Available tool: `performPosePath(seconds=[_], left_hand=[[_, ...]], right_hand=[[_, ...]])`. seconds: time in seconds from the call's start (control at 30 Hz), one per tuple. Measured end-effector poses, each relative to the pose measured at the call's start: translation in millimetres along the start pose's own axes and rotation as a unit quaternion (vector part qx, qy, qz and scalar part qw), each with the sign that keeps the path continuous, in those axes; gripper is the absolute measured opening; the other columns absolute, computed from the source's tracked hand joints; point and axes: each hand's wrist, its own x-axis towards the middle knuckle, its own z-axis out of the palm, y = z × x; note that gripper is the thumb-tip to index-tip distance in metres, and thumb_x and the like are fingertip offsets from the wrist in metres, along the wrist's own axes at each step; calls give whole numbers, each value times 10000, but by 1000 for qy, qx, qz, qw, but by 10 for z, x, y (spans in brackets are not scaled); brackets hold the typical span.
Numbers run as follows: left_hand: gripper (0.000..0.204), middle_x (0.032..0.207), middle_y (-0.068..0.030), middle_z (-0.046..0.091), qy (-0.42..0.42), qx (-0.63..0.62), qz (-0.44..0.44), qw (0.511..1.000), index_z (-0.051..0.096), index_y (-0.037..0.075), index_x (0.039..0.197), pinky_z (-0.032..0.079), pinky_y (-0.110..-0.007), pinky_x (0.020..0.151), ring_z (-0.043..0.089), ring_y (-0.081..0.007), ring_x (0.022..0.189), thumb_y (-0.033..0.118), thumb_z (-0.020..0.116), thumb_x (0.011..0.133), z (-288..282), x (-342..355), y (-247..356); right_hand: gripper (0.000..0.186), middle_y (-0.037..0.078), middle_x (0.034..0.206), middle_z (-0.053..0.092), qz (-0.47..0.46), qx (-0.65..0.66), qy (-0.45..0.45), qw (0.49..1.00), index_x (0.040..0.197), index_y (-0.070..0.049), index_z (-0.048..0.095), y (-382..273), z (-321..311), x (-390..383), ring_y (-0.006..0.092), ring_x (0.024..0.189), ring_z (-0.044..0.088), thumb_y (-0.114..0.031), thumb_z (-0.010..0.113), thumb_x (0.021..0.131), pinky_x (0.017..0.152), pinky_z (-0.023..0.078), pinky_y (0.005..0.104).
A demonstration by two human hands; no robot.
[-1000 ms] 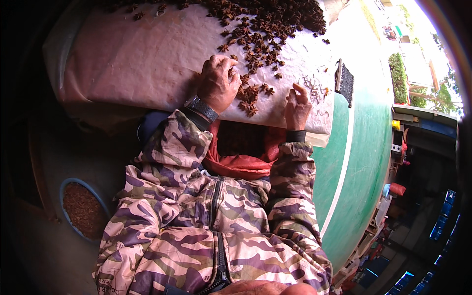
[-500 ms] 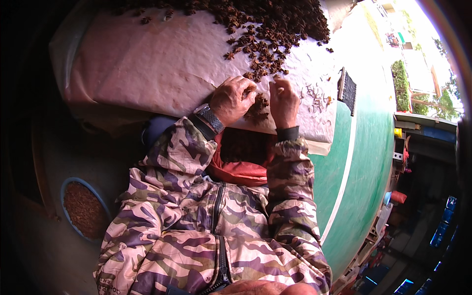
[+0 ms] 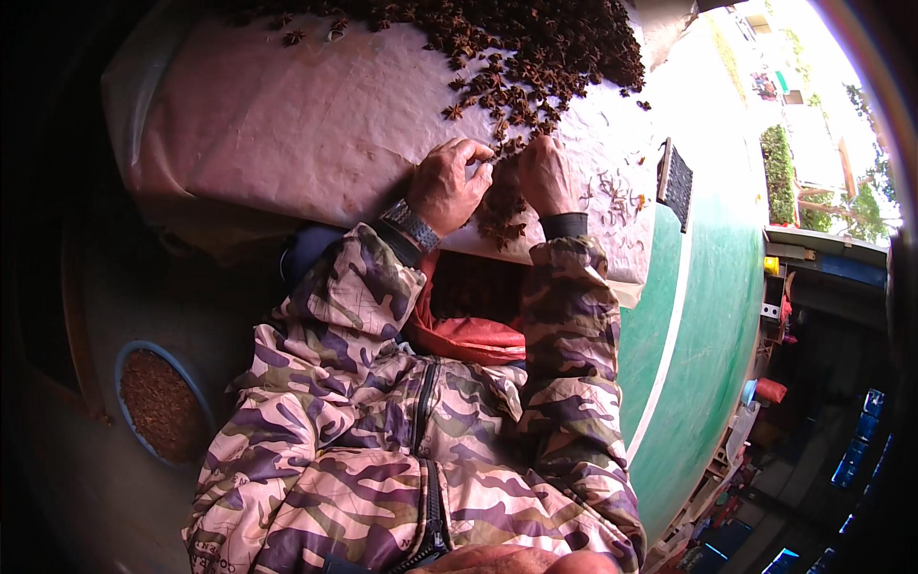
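My left hand (image 3: 449, 187), with a dark watch at the wrist, rests over the near edge of the covered table. Its thumb and forefinger are curved and apart, with a gap of pale sheet between them. Close by on the right, my right hand (image 3: 550, 177) is back up with fingers curled under at the near end of the star anise heap (image 3: 564, 48); its fingertips are hidden. Between the wrists, a small pile of star anise (image 3: 502, 220) lies at the table edge. Below it, a red bag (image 3: 473, 337) gapes with a dark inside, in front of my jacket.
A pale plastic sheet (image 3: 287, 124) covers the table. Thin stem-like scraps (image 3: 617, 196) are scattered right of my right hand. At lower left, a blue-rimmed basin (image 3: 163, 402) holds brown bits. A dark mat (image 3: 675, 182) lies on the green floor (image 3: 712, 316).
My left thumb and forefinger have parted from a closer pinch. My right hand has turned back up and its fingers have curled down toward the star anise.
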Motion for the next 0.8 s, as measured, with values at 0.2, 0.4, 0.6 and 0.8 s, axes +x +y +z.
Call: performPosePath(seconds=[0.2,0.4,0.6,0.8], left_hand=[[196,953,-117,733,-51,-44,-72,995,684,16,1083,570,-339,789,719,-217,877,153,717,945,-15,3,88],[196,842,-98,743,-114,-89,-102,984,695,12,1025,567,-317,722,717,-153,784,202,708,980,32,-33,14],[177,844,-109,746,-147,-97,-104,979,685,10,967,561,-348,721,717,-171,778,184,717,958,18,-43,83],[181,831,-139,732,-100,-34,-111,988,656,19,937,571,-367,719,737,-253,781,160,751,878,-56,-55,151]], right_hand=[[101,217,939,644,0,148,-5,989,975,-54,610,-401,-370,-493,433,822,660,-149,632,950,723,522,505],[99,179,915,632,-18,150,-7,988,965,-48,593,-700,-489,-646,419,808,655,-135,639,951,708,520,497],[97,174,893,630,23,-9,24,999,949,-61,565,-636,-389,-566,396,741,662,-145,608,972,647,520,503],[97,167,987,644,26,77,60,995,986,-66,610,-360,-255,-266,408,850,666,-157,580,999,728,531,500]])
